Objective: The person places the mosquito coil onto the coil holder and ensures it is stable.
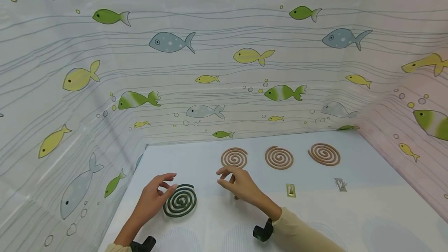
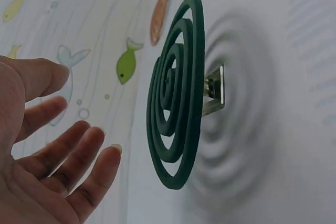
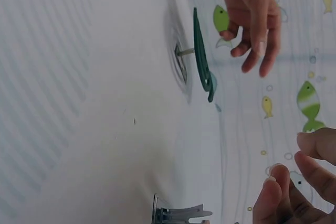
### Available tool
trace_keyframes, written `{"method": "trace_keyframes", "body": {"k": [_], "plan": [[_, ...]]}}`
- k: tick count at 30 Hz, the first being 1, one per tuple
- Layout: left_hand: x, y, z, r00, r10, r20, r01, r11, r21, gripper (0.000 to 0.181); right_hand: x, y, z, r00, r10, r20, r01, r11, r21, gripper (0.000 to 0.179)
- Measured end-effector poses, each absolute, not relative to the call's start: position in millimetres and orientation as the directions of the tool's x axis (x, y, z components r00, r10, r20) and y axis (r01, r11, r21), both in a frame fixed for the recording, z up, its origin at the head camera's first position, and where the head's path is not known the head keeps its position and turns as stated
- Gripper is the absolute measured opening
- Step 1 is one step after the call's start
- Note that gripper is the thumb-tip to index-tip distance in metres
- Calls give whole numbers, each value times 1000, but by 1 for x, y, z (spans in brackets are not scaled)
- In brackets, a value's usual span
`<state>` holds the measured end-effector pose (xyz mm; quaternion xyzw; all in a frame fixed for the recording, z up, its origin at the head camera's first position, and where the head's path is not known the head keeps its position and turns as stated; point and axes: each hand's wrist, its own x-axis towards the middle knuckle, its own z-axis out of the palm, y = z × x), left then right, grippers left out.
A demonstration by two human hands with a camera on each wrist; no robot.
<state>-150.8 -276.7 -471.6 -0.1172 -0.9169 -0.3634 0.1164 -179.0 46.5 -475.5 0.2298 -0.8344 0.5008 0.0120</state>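
on the head feed, i see the left hand [image 1: 150, 199] just beside the green coil [image 1: 181, 202], its fingers loosely bent and apart, with nothing in their grasp. the coil is toward the left of the white table [image 1: 210, 224]. the right hand [image 1: 243, 186] hovers near the middle, fingers gently curved with a narrow gap to the thumb, and i see nothing held there either. a small metal piece [image 1: 236, 198] shows partly below that hand. farther back i have a row of three tan coils: the left one [image 1: 234, 158], the middle one [image 1: 279, 158] and the right one [image 1: 324, 154]. in front of them lie a gold-toned plate [image 1: 291, 190] and, more to the right, a silver piece [image 1: 340, 185]. a fish-print sheet [image 1: 224, 22] rises around the table.

on the left wrist feed, i get the green coil nearly side-on, raised off the table on a metal stand [image 2: 213, 88], its ringed shadow falling on the white surface. the left hand is apart from it, fingers spread and bare.

on the right wrist feed, the coil appears almost edge-on, on its stand, with the left hand near it. the right hand's thumb and fingertips are close together, a slim gap between them, gripping nothing i can see. the metal piece stands near that hand.
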Motion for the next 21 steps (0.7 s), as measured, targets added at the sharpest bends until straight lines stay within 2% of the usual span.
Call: {"method": "trace_keyframes", "body": {"k": [7,21], "plan": [[-161,-265,-466,-944,171,282,318,692,648,37,-185,62,-479,-917,-330,224,-359,438,-824,26],[-182,-232,-461,-951,202,234,309,670,676,38,-191,84,-488,-936,-284,206,-314,412,-856,28]]}}
